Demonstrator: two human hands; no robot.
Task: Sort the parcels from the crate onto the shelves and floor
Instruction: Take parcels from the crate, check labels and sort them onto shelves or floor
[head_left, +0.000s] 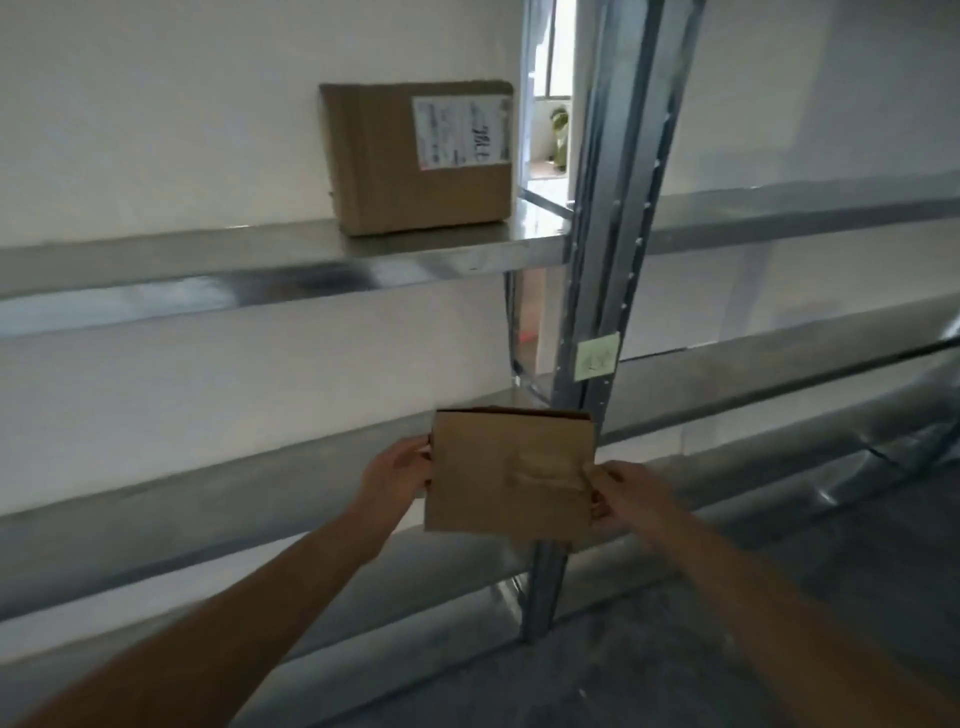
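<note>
Both hands, left hand (400, 470) and right hand (626, 493), pinch the side edges of a flat cardboard parcel (509, 470) held out toward the lower shelf (208, 499), probably so it slides in level, while a bigger labelled box (421, 156) sits on the upper shelf (234, 260).

Two cardboard parcels: one labelled box (421, 156) on the upper shelf (208, 260), one flat parcel (498, 467) in hand; two hands; one green sticky note (597, 356); three metal shelves visible.

Bare forearms, no sleeves; red-painted nails on hands (400, 475).
</note>
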